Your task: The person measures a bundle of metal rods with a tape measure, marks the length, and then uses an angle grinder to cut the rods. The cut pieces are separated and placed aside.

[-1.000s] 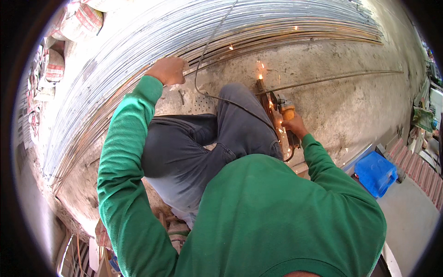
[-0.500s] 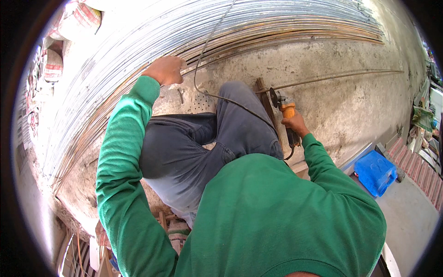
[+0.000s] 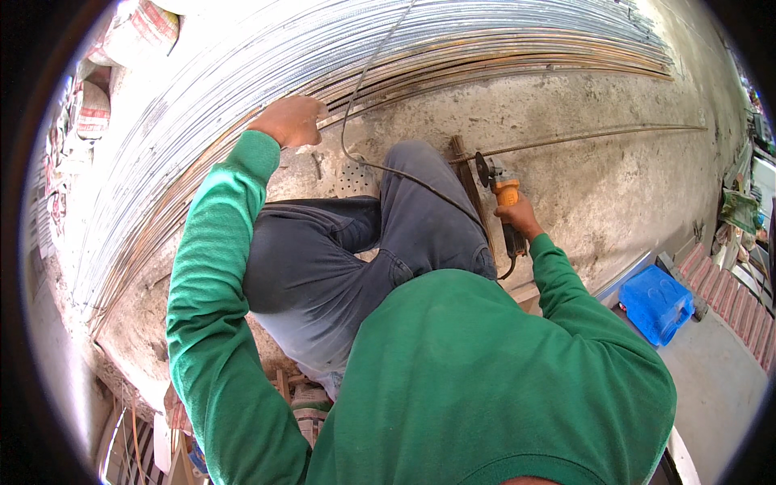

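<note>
My right hand [image 3: 519,217] grips an orange and black angle grinder [image 3: 507,194]. The dark disc [image 3: 482,169] stands upright at a long steel rod [image 3: 590,141]; whether it touches the metal I cannot tell. Under that rod lies a dark bar-like piece [image 3: 469,182], running beside my right knee. My left hand [image 3: 289,121] is closed in a fist at the near edge of a wide bundle of steel rods [image 3: 453,56]. What its fingers hold, if anything, is hidden.
A grey power cord [image 3: 347,133] loops over my right knee. A perforated plate [image 3: 353,179] lies on the concrete floor [image 3: 638,174] between hand and knee. Sacks [image 3: 141,36] are piled at far left. A blue plastic container [image 3: 656,303] sits at right.
Almost everything holds its place. The grinder and my right hand have shifted very slightly to the right; my left hand stays closed by the rod bundle.
</note>
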A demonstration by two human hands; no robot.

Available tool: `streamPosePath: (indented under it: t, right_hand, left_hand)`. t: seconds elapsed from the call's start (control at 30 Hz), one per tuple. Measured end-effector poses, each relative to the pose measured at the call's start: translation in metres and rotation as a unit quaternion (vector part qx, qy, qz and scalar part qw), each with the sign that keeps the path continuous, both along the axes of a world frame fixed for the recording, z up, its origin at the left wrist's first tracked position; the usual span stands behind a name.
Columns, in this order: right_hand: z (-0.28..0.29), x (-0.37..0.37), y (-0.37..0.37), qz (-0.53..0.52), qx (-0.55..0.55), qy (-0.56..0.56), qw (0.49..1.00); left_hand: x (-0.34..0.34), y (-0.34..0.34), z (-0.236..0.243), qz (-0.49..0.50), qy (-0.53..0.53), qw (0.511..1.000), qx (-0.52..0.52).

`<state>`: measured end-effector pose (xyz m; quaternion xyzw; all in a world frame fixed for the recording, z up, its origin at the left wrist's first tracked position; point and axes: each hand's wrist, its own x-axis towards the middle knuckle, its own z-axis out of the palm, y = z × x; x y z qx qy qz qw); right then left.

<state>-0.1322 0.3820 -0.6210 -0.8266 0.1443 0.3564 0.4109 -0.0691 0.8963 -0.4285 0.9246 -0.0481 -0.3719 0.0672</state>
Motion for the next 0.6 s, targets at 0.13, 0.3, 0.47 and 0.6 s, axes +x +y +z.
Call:
streamPosePath:
  t: [0.13,0.3,0.47,0.6]
  right_hand:
    - [0.012,0.004,0.009,0.015,0.001,-0.006,1.0]
    - [-0.003,0.004,0.002,0.007,0.004,-0.009,1.0]
    - [-0.001,0.01,0.0,0.059,-0.027,-0.004,0.998]
    - [-0.011,0.016,-0.001,0.076,-0.057,-0.018,0.995]
  left_hand:
    - [0.0,0.001,-0.003,0.01,0.013,1.0,0.002]
    - [0.004,-0.003,0.001,0.015,0.046,0.999,0.024]
    - [0.004,-0.001,0.0,0.013,0.043,0.999,0.021]
    - [0.006,-0.001,-0.001,0.007,0.038,0.999,0.01]
